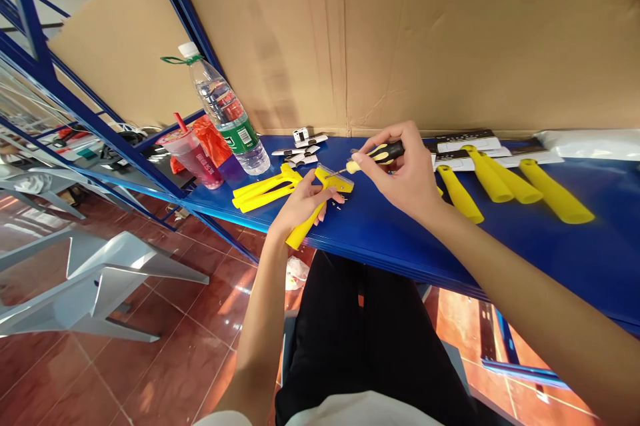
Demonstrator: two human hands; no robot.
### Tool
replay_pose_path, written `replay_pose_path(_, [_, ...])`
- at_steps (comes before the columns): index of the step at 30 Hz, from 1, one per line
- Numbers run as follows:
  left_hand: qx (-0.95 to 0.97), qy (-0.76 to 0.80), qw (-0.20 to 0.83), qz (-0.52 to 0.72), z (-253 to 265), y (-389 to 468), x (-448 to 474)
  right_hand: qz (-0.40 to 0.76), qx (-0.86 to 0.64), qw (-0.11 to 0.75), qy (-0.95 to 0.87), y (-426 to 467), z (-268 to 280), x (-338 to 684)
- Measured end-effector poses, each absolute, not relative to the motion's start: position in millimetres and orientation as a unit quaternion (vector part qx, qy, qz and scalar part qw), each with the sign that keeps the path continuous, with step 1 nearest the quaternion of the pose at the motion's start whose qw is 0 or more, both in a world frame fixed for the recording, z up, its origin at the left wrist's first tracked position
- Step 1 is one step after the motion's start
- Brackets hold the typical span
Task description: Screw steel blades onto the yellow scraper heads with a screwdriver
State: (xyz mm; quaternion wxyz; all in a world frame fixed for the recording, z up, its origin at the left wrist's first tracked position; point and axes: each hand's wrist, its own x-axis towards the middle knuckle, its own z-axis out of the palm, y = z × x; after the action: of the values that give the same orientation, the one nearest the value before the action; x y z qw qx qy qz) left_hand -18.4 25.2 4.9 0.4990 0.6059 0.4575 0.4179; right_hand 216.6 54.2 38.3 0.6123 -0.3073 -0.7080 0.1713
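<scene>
My left hand (301,205) is closed around a yellow scraper handle (302,229), pressing it onto the blue shelf. The handle's wide head (334,179), edged by a clear or shiny strip, points away from me. In my right hand (407,169) is a screwdriver (385,153) with a black and cream grip. Its shaft (341,173) slants left, and the tip meets the wide head. Tiny screws (337,207) lie just right of my left fingers. Two more yellow handles (265,193) rest at the left, beside my left hand.
A large water bottle (230,113) and a pink drink cup (195,156) stand at the left. Several yellow handles (555,193) and black-and-white flat packs (470,145) lie at the right. Cardboard (425,33) walls the back. Grey chairs (110,279) stand on the left floor.
</scene>
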Motion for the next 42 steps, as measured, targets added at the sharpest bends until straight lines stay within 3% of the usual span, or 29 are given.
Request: replay_pose_path(42, [0.607,0.470,0.486,0.416,12.6,19.3,-14.8,0.139,-0.326,0.612,-0.707,57.9,38.0,218.0])
